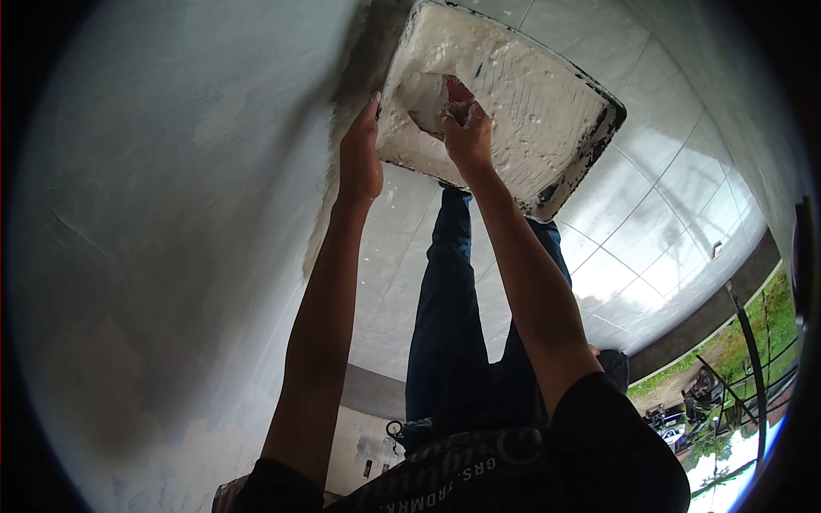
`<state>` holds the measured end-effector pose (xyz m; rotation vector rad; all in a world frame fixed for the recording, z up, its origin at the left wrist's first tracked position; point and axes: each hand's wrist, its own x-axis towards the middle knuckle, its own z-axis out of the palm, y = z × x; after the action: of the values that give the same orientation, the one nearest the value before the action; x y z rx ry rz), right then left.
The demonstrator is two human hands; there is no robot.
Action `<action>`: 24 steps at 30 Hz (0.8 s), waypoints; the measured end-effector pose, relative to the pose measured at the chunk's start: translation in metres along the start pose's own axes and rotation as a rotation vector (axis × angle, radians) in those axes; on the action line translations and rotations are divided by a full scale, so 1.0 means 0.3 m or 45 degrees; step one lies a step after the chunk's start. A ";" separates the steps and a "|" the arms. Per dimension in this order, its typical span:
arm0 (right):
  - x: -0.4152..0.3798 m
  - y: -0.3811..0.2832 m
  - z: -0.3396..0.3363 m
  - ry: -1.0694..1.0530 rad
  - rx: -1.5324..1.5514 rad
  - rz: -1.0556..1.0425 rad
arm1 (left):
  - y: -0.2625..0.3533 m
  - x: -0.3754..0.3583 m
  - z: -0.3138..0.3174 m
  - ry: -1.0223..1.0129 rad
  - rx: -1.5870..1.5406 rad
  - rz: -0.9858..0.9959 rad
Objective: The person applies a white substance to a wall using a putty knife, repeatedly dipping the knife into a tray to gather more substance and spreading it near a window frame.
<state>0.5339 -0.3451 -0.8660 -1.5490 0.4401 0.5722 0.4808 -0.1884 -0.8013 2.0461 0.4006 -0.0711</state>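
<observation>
A dark-rimmed, roughly square tray [547, 111] coated with off-white paste is at the top middle. My left hand [363, 158] is at its left rim, the side of the hand against the edge and a fingertip pointing up; the other fingers are mostly hidden. In my right hand [468, 137] is a putty knife [425, 101] with a reddish, paste-smeared handle. Its wide blade lies in the paste near the tray's left side. Ridges and lumps mark the paste, and dark patches show along the right rim.
A grey-white plastered wall [162, 214] fills the left side. Light floor tiles [641, 197] lie below the tray, reflecting daylight. My legs in dark blue trousers [445, 316] stand beneath it. Grass [761, 329] and parked vehicles appear outdoors at the lower right.
</observation>
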 end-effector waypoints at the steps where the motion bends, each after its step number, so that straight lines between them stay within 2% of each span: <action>1: 0.019 -0.008 0.009 0.034 -0.092 -0.070 | 0.002 0.010 -0.004 -0.014 0.032 0.018; 2: 0.026 -0.013 0.018 0.068 -0.183 -0.140 | 0.005 0.017 -0.005 -0.028 0.066 0.037; 3: 0.024 -0.018 0.028 0.061 -0.072 -0.133 | 0.009 0.028 0.001 -0.030 0.066 0.038; 5: 0.033 -0.011 0.043 0.037 -0.089 -0.119 | 0.005 0.038 0.014 -0.012 0.162 0.117; 12: -0.037 -0.021 0.032 -0.071 0.014 -0.206 | 0.032 0.031 0.016 -0.061 0.133 0.018; 14: -0.049 -0.009 0.026 -0.099 0.056 -0.223 | 0.019 0.040 0.006 -0.089 -0.087 -0.166; 15: -0.053 -0.005 0.024 -0.124 0.099 -0.238 | 0.015 0.042 0.006 -0.086 -0.085 -0.163; 17: -0.054 0.010 0.016 -0.149 0.077 -0.198 | 0.016 0.045 0.004 -0.103 -0.324 -0.243; 22: -0.082 -0.023 0.001 -0.169 0.115 -0.126 | 0.033 0.048 -0.005 -0.119 -0.450 -0.294; 24: -0.095 -0.034 -0.011 -0.275 0.272 -0.010 | 0.038 0.051 -0.016 -0.120 -0.501 -0.333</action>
<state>0.5176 -0.3497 -0.8407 -1.2698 0.3190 0.6572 0.4982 -0.1853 -0.7926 1.5894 0.5733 -0.2291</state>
